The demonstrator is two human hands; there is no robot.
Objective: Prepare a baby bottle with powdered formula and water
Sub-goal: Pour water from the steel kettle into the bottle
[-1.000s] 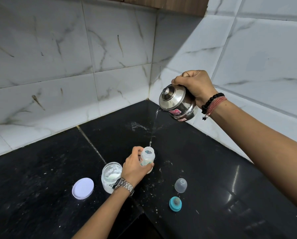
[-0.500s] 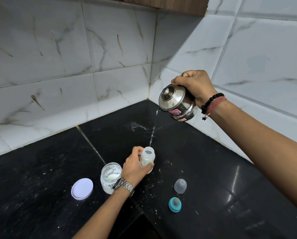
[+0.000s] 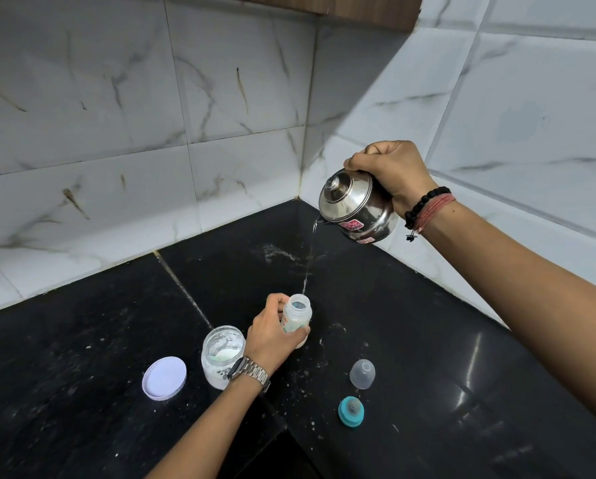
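While the right hand (image 3: 391,171), fist wrapped round the steel kettle (image 3: 357,210), trickles water down, the left hand (image 3: 272,335) clasps the bottle (image 3: 298,318) mid-body below it; light plastic, likely slippery wet, best held there.

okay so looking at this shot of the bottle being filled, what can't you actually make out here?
Head view only:
- Water level in the baby bottle: left hand wraps it.
- Kettle handle: hidden inside right hand.
- Red kettle sticker text: too small.
- Powder jar lower right side: behind the wrist.
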